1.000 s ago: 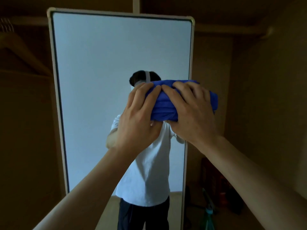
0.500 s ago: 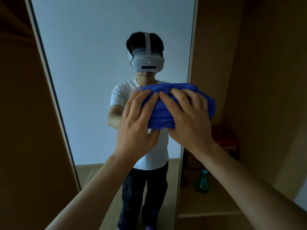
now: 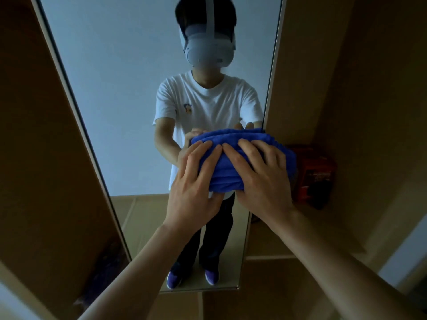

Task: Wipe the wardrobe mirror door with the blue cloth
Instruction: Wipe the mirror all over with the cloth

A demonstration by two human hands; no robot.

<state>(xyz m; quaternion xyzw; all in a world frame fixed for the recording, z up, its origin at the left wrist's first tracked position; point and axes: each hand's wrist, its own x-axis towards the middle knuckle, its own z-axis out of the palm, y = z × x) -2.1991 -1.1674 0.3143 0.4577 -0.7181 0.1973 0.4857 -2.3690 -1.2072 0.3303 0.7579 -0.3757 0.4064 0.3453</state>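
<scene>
One blue cloth [image 3: 233, 167], bunched into a thick roll with long folds running across it, deep blue, soft-looking pile. It is lying pressed against the right part of the one mirror door [image 3: 111, 93], about mid-height in the view. Its own reflection is meeting it along the top edge, and its right end is sticking out past the mirror's right frame. Two hands are working on it side by side, index fingers almost touching. The left hand [image 3: 194, 190] is covering the cloth's left half, fingers spread and gently bent over the roll, thumb tucking in under the lower edge, so it is gripping the cloth. The right hand [image 3: 265, 181] is doing the same on the right half, four fingers fanning over the top and thumb hooking beneath. Both forearms are bare and reaching up from the bottom of the view. The mirror is tall and narrow with a thin pale frame, and it is showing one person standing: one grey headset [image 3: 208, 51], one white T-shirt [image 3: 208, 105] with a small chest print, dark trousers [image 3: 215, 239], two purple shoes [image 3: 211, 276]. Reflected fingertips are showing just above the cloth. Left of the mirror, one brown wardrobe panel [image 3: 34, 158] is filling the edge of the view. Right of it, one red box [image 3: 316, 174] is sitting on a wooden shelf [image 3: 312, 227] in the corner, partly hidden behind the cloth's right end, its print too dim to read.
</scene>
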